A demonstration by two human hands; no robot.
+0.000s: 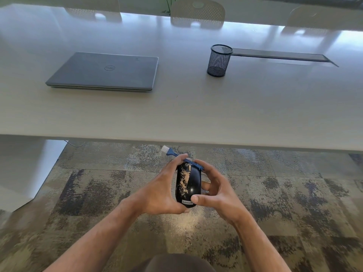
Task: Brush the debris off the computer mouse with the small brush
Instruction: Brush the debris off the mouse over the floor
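Observation:
A black Lenovo computer mouse [193, 185] hangs over the carpet, just in front of the table edge, with tan debris flecks across its left half. My left hand [161, 191] grips it from the left, fingers curled over its front end and thumb under its rear. The small brush [170, 153] has a blue handle and white bristles. It lies across the mouse's front end, bristles pointing up and left, past the mouse. My right hand [220, 195] holds the handle's end in its curled fingers, and its thumb rests on the mouse's rear by the logo.
The white table [196, 114] carries a shut grey laptop [106, 71] at the left and a black mesh pen cup [219, 60] at the right, beside a long cable slot [279, 55]. Chairs stand beyond the far edge. Patterned carpet [98, 193] lies below.

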